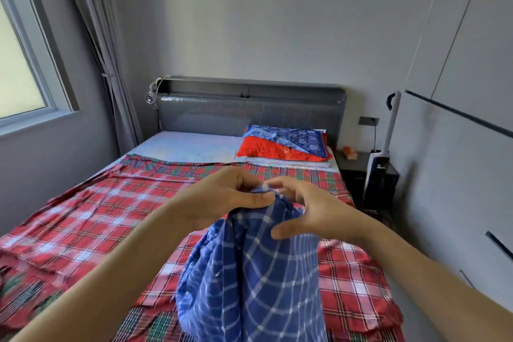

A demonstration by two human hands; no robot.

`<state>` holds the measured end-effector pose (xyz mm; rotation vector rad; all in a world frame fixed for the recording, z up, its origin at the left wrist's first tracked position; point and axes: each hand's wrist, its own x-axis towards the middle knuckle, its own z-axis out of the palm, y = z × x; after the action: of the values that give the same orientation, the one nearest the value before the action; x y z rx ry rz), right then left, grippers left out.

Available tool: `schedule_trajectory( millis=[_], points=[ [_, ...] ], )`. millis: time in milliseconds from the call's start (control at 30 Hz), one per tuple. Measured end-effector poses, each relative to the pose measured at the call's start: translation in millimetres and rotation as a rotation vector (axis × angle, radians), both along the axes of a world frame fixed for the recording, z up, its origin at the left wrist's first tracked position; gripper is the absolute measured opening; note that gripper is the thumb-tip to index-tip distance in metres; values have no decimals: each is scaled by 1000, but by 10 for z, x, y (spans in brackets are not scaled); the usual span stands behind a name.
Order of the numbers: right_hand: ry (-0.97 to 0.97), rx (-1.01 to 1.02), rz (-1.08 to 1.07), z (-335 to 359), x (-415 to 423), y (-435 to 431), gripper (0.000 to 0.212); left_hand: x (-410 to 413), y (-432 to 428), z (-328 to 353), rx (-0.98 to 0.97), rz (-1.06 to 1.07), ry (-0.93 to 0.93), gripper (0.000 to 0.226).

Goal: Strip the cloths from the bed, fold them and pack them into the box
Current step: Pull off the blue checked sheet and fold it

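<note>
A blue checked cloth (pixel 255 275) hangs bunched in front of me above the bed. My left hand (pixel 222 197) pinches its top edge between thumb and fingers. My right hand (pixel 308 211) is beside it, fingertips at the same top edge and thumb against the cloth's side; its fingers are spread and its grip is unclear. A red plaid cloth (pixel 97 219) lies spread over most of the bed (pixel 194 144). At the head, a red cloth (pixel 269 150) and a blue patterned cloth (pixel 294 139) lie on a pillow. No box is in view.
A grey padded headboard (pixel 249 114) stands against the back wall. A dark nightstand (pixel 358 166) and a white upright vacuum (pixel 388 141) are at the bed's right. A window (pixel 19 69) and curtain (pixel 105 50) are on the left; wardrobe doors on the right.
</note>
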<state>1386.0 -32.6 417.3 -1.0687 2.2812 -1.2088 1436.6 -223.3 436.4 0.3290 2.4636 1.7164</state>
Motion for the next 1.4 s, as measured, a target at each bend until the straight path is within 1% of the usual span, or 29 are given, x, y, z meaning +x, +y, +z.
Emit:
schedule_trajectory(
  millis=[67,100,133,200,233,300,333,367,467,567,667,733,767,833,900,933,1000,1033,1067,1133,1200,1300,1367,1400],
  points=[
    [31,-78,-33,-45,-9,-49,25,45,-79,-19,-4,19,17,30],
    [38,-108,-43,-50,6,-47,15,53,-129,-34,14,30,17,31],
    [33,-131,-39,-52,32,-66,14,82,-199,-66,45,59,6,37],
    [66,-173,-43,7,82,-49,25,82,-274,-134,88,89,-48,46],
    [112,-175,-51,63,106,-75,29,96,-301,-188,99,103,-69,42],
    [256,-153,-70,174,104,-97,33,103,-277,-311,110,114,-49,18],
    [326,-125,-66,213,84,-106,33,99,-264,-398,113,143,-19,16],
    [390,-89,-59,249,66,-120,31,89,-247,-484,89,186,47,17],
    [510,8,-76,308,6,-131,23,62,-247,-757,-179,412,344,12],
    [552,25,-106,447,-2,-91,15,48,-281,-1003,-277,577,432,16],
    [590,20,-136,626,-6,-64,20,25,-303,-1160,-367,683,521,10],
    [617,30,-159,718,-35,-52,17,-24,-344,-1149,-419,746,605,14],
    [631,39,-169,755,-51,-46,16,-71,-392,-1103,-445,772,687,16],
    [653,53,-180,829,-71,-47,17,-158,-514,-915,-469,830,842,15],
    [657,37,-197,904,-77,-39,19,-243,-603,-754,-554,872,938,14],
    [654,27,-217,942,-84,-39,19,-263,-615,-716,-591,848,952,12],
    [643,-4,-263,997,-107,-40,18,-287,-573,-776,-593,776,904,9],
    [638,-17,-278,1013,-120,-43,18,-293,-548,-889,-583,720,889,9],
    [628,-24,-289,1020,-126,-46,18,-286,-512,-1012,-622,671,906,9],
    [612,-12,-283,1001,-132,-63,17,-300,-483,-1240,-655,645,924,15],
    [601,11,-266,955,-135,-90,17,-327,-432,-1381,-530,694,874,30],
    [615,37,-262,897,-157,-151,20,-302,-188,-1547,-349,669,748,37],
    [628,32,-283,877,-183,-181,22,-249,9,-1642,-275,687,688,48],
    [630,27,-297,865,-193,-193,23,-227,96,-1677,-274,717,672,52]
  ],
)
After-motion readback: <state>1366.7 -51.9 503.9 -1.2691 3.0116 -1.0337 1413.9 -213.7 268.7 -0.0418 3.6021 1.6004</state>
